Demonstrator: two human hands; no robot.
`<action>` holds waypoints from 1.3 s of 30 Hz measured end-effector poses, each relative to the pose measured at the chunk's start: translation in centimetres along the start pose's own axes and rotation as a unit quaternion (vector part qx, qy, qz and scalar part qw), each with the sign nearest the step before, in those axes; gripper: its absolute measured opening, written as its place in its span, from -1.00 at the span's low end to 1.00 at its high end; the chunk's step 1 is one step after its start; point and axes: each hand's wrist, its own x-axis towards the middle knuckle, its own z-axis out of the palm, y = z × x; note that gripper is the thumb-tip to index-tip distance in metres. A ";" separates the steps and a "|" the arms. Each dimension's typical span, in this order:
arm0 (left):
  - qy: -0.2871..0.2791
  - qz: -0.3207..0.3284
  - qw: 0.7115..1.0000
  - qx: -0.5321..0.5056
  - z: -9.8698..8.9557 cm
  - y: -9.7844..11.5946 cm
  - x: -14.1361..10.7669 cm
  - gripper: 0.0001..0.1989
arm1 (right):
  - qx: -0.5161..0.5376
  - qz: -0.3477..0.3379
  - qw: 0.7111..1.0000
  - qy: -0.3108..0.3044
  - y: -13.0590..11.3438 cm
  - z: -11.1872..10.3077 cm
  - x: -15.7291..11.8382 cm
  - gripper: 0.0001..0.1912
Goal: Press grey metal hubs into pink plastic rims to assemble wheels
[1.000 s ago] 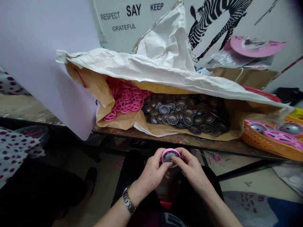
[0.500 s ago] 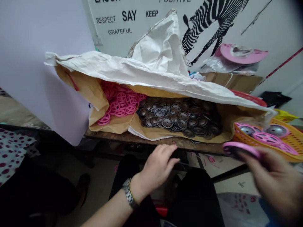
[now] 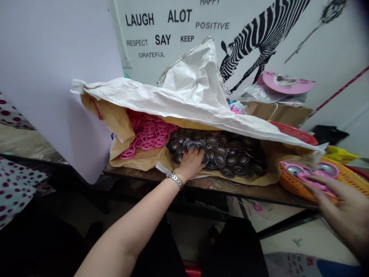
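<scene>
My left hand (image 3: 191,162) reaches over the front of the paper-lined sack and touches a pile of dark grey slotted discs (image 3: 220,159). Its fingers are a little apart, with the tips among the discs. To the left in the same sack lies a heap of pink spoked rings (image 3: 150,134). At the right, my right hand (image 3: 340,200) is over an orange basket (image 3: 291,189). Beneath its fingers are pink wheels (image 3: 328,169), some with grey discs in their middles. Blur and overlap hide whether it grips one of them.
The white sack (image 3: 198,109) stands on a dark wooden bench edge (image 3: 259,192). A pale panel (image 3: 66,77) leans at the left, near dotted cloth (image 3: 20,188). Behind the sack are a cardboard box (image 3: 282,114) and a red tray (image 3: 294,132).
My left hand has moved from in front of the bench up onto the dark discs. My right hand has brought a pink wheel with a dark middle to the orange basket. The view has tilted upward.
</scene>
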 end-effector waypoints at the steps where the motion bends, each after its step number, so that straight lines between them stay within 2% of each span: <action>1: -0.003 0.002 1.000 0.002 0.3 -0.1 0.3 -0.54 | 0.016 -0.039 0.999 -0.021 -1.7 0.5 -0.6 -0.47; 4: -0.002 0.005 1.000 0.000 0.4 -0.5 0.5 -0.56 | 0.098 -0.127 0.987 -0.017 -7.0 2.0 -2.3 -0.62; 8: 0.017 -0.001 1.000 -0.023 -0.9 -0.7 -0.5 -0.49 | 0.171 -0.166 0.970 -0.037 -11.6 3.6 -3.8 -0.78; 11: 0.027 -0.007 0.998 -0.055 -2.0 -0.3 -2.1 -0.47 | 0.200 -0.161 0.965 -0.061 -13.6 4.9 -3.8 -0.72; 15: 0.035 -0.039 0.981 -0.186 -2.8 0.6 -3.9 -0.52 | 0.222 -0.166 0.957 -0.081 -16.6 6.7 -2.3 -0.60; 18: -0.001 -0.067 0.960 -0.273 -3.3 1.2 -4.8 -0.52 | 0.223 -0.194 0.952 -0.078 -18.8 7.9 -1.2 -0.54; 23: -0.084 -0.069 0.928 -0.356 -4.8 2.0 -6.2 -0.38 | 0.221 -0.259 0.939 -0.052 -20.6 8.9 -0.6 -0.70; 26: -0.078 -0.046 0.931 -0.353 -5.7 1.6 -6.5 -0.40 | 0.268 -0.241 0.931 -0.050 -20.3 8.8 -0.9 -0.79; 28: -0.041 -0.034 0.955 -0.291 -6.3 0.5 -6.0 -0.52 | 0.303 -0.199 0.930 -0.054 -19.7 8.7 -1.4 -0.82; 31: 0.009 -0.069 0.994 -0.088 -7.0 -3.0 -4.2 -0.67 | 0.340 -0.116 0.931 -0.064 -18.6 8.5 -2.7 -0.82; 32: 0.015 -0.102 0.995 -0.001 -7.2 -4.5 -3.5 -0.67 | 0.348 -0.086 0.931 -0.073 -18.4 8.3 -3.2 -0.81; 33: 0.017 -0.130 0.991 0.032 -7.2 -6.1 -2.8 -0.68 | 0.356 -0.056 0.929 -0.087 -18.2 8.1 -3.8 -0.81; 36: 0.010 -0.181 0.979 0.091 -7.1 -10.7 -1.3 -0.63 | 0.373 0.024 0.917 -0.141 -17.9 7.4 -5.7 -0.80; 39: -0.034 -0.206 0.970 0.126 -6.5 -14.1 -0.7 -0.60 | 0.394 0.062 0.899 -0.182 -17.9 6.8 -7.5 -0.75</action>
